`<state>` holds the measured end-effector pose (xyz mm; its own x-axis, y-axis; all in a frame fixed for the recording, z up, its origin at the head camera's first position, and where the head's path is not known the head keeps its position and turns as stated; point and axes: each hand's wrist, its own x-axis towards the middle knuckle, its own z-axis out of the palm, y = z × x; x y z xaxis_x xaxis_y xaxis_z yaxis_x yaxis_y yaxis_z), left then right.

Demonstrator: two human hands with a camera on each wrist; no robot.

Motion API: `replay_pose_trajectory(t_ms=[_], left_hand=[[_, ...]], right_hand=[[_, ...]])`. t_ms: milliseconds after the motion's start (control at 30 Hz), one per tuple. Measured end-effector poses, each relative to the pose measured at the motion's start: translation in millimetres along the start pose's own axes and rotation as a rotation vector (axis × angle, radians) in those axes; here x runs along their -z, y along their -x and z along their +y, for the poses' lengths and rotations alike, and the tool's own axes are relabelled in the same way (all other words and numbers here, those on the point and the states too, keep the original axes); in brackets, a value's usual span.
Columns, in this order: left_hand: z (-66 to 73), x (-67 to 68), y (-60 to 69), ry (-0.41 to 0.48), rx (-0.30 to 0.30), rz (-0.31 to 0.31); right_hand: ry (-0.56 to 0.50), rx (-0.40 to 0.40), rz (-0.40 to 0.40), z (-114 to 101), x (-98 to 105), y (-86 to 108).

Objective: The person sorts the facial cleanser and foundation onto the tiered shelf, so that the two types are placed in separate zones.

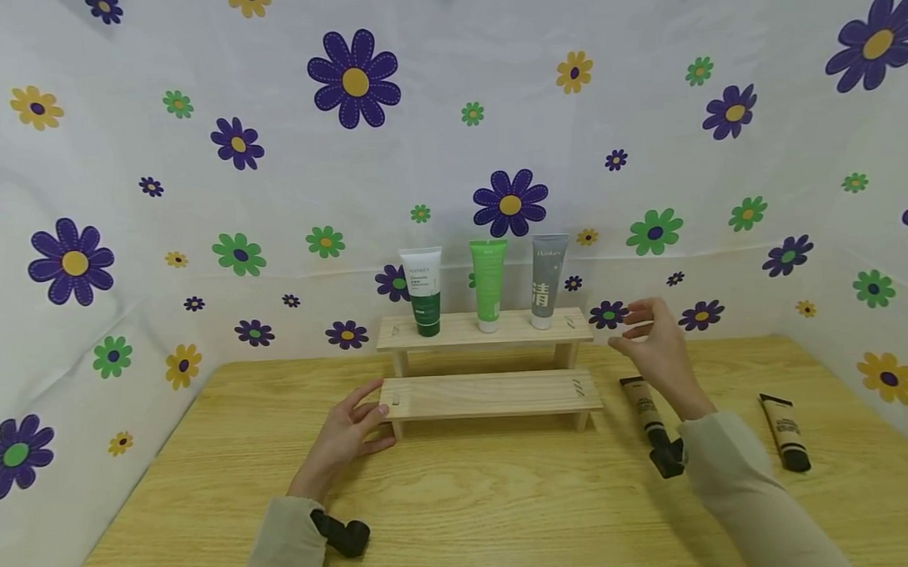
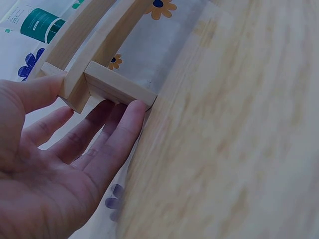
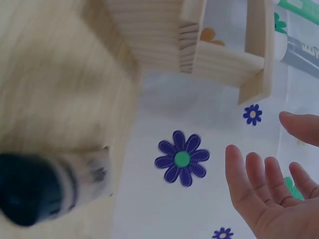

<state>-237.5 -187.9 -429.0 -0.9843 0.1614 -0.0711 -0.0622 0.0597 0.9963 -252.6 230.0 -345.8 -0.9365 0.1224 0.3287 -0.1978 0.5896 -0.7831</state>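
Note:
A two-step wooden shelf point(image 1: 491, 396) stands on the table. At the left end of its lower step, my left hand point(image 1: 344, 433) holds on. In the left wrist view the thumb of that hand point(image 2: 65, 164) presses the plank's end while its fingertips touch the leg. Upright on the upper step are a white-and-green tube point(image 1: 424, 294), a bright green tube point(image 1: 488, 284) and a grey tube point(image 1: 548, 280). My right hand point(image 1: 659, 351) is raised in the air, right of the grey tube, and holds nothing. Its thumb and loosely bent fingers are apart in the right wrist view.
Two beige tubes with black caps lie on the table at the right: one tube point(image 1: 642, 404) below my right hand, another tube point(image 1: 784, 430) farther right. A white flowered cloth point(image 1: 435, 167) hangs behind and at both sides. The wood-grain table point(image 1: 492, 516) extends toward me.

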Motion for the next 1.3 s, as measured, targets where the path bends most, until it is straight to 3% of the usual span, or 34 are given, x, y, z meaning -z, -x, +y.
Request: replay_pose_trajectory(t_ms=[467,767,1300], left_hand=[[-0.6,-0.4,-1.5,0.000,0.016,0.008],[-0.9,-0.6,-3.4,-0.005,0.027,0.016],[-0.9,-0.9,-2.5,-0.004,0.026,0.018]], right_hand=[[0.091,-0.058,-0.101,35,18,19.0],[0.072,-0.076,-0.122,54,21,27.4],[0.113,-0.174,-0.227,65,25,30.0]])
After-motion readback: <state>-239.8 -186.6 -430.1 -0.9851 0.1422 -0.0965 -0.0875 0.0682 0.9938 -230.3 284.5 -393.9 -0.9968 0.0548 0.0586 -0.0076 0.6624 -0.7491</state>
